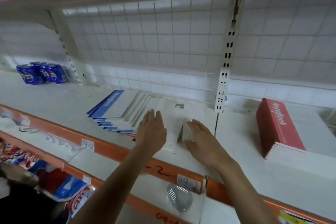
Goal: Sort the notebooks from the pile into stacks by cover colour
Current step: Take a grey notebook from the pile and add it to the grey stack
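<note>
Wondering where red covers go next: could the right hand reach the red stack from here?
Probably yes. The right hand rests open on the white pile, holding nothing, and only bare shelf lies between it and the red stack to its right.

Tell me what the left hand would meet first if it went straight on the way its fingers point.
Probably more of the fanned notebook pile: the left hand points toward the back, across its pale covers. Beyond them stands the wire grid panel. The hand's height above the pile is unclear.
</note>
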A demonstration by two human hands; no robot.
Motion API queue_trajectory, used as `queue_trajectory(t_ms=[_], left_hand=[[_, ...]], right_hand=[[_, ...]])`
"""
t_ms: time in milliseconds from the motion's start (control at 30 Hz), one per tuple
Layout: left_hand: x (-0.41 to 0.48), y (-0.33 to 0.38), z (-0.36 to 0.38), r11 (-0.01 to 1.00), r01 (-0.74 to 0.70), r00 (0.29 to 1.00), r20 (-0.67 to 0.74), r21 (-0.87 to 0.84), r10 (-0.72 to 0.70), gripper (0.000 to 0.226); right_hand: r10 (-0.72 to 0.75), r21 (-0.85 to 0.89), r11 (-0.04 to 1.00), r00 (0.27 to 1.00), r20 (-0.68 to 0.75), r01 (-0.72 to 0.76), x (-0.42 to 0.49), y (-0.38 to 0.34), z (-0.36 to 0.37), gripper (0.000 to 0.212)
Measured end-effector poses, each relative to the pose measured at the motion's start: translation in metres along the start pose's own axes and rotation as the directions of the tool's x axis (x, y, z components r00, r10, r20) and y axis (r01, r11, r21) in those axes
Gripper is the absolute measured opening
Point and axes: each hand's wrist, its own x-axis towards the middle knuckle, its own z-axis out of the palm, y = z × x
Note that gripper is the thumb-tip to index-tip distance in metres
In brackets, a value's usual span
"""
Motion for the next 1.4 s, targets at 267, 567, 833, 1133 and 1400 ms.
queue_trajectory(t_ms=[267,567,833,1133,1400], left_hand=[[0.005,-0.040,0.026,0.974,-0.184,0.979,-0.060,0.133,0.193,0.038],[0.021,-0.064,0.012,0.990,-0.066,0.972,-0.230,-0.128,0.035,0.043],[0.050,-0.119,0.014,0.931,0.354,0.935,0.022,-0.091,-0.354,0.058],[0.016,-0.099,0.006,0.994,-0.033,0.966,-0.258,-0.104,0.006,0.024],[-0.003,-0.092,-0.008,0.630,-0.439,0.898,-0.315,-0.641,0.306,0.046]], right_hand=[[0.075,0.038,0.996,0.997,0.000,-0.075,0.024,-0.022,0.037,0.059],[0.144,0.126,0.982,0.989,-0.028,-0.139,0.017,-0.027,0.036,0.053],[0.083,0.146,0.987,0.994,-0.075,-0.071,0.027,-0.051,0.048,0.049],[0.300,0.560,0.810,0.943,-0.142,-0.173,0.049,-0.075,0.064,0.041],[0.520,0.958,0.086,0.833,0.191,-0.273,0.062,-0.075,0.057,0.021]])
